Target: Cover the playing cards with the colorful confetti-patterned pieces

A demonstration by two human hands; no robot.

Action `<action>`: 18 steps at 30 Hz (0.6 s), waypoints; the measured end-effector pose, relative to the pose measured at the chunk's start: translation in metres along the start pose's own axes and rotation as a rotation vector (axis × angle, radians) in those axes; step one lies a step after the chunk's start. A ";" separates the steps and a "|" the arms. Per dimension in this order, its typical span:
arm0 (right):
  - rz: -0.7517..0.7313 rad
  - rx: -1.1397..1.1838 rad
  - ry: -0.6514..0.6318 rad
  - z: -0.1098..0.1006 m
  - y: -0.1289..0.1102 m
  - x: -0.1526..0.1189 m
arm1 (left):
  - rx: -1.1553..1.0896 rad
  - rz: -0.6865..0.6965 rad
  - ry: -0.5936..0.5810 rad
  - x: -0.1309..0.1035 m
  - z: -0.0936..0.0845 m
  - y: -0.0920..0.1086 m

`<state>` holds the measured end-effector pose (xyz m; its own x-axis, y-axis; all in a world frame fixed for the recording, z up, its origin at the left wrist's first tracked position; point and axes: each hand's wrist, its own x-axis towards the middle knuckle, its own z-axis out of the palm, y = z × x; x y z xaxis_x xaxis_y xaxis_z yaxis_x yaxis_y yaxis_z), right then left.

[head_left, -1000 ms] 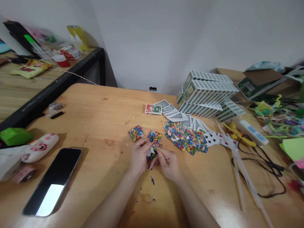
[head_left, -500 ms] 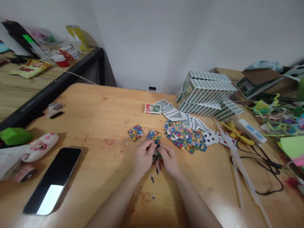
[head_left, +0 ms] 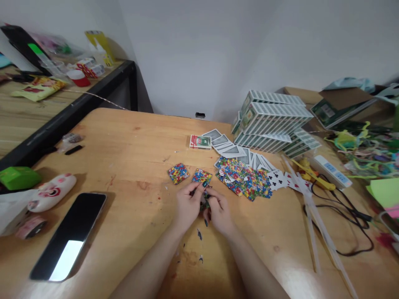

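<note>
In the head view, my left hand [head_left: 188, 207] and my right hand [head_left: 220, 211] meet at the middle of the table, fingers pinched on a small multicoloured card piece [head_left: 204, 201]. The fingers cover most of it. Just beyond them lies a square multicoloured card piece [head_left: 202, 175], with a second square piece [head_left: 178, 173] to its left. To the right spreads a heap of multicoloured card pieces [head_left: 246, 178]. Dark and pale scraps [head_left: 200, 235] lie on the table between my forearms.
Grey-backed playing cards [head_left: 229, 148] fan out behind the heap, beside a red-and-green card box [head_left: 200, 142]. Stacked card boxes [head_left: 271, 120] stand at the back right. Translucent sticks [head_left: 322, 232], a power strip [head_left: 332, 171] and black cable lie right; a phone [head_left: 70, 236] lies left.
My right hand has shifted slightly down and its fingers have curled more around the card piece. My left hand keeps its hold in nearly the same place.
</note>
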<state>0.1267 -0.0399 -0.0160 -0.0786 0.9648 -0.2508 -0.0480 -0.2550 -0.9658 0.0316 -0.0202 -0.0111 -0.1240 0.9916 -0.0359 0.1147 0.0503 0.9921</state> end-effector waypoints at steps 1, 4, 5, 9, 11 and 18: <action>-0.012 -0.002 -0.016 0.000 0.000 -0.001 | -0.008 -0.013 0.002 0.001 0.000 0.001; -0.082 -0.039 -0.114 0.001 -0.002 -0.005 | -0.071 -0.072 0.054 0.006 -0.003 0.003; -0.107 -0.056 -0.145 0.002 -0.003 -0.007 | -0.095 -0.094 0.074 0.009 -0.005 0.003; -0.144 -0.065 -0.136 0.004 -0.003 -0.008 | -0.174 -0.139 0.041 0.015 -0.010 0.003; -0.132 -0.030 -0.121 0.004 -0.001 -0.005 | -0.223 -0.155 0.023 0.016 -0.011 0.004; -0.066 0.088 -0.094 0.003 -0.002 0.001 | -0.068 -0.120 -0.080 0.012 -0.013 0.011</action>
<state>0.1236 -0.0382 -0.0141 -0.1652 0.9705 -0.1753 -0.1429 -0.1995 -0.9694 0.0187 -0.0088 0.0012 -0.0537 0.9854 -0.1614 0.0363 0.1635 0.9859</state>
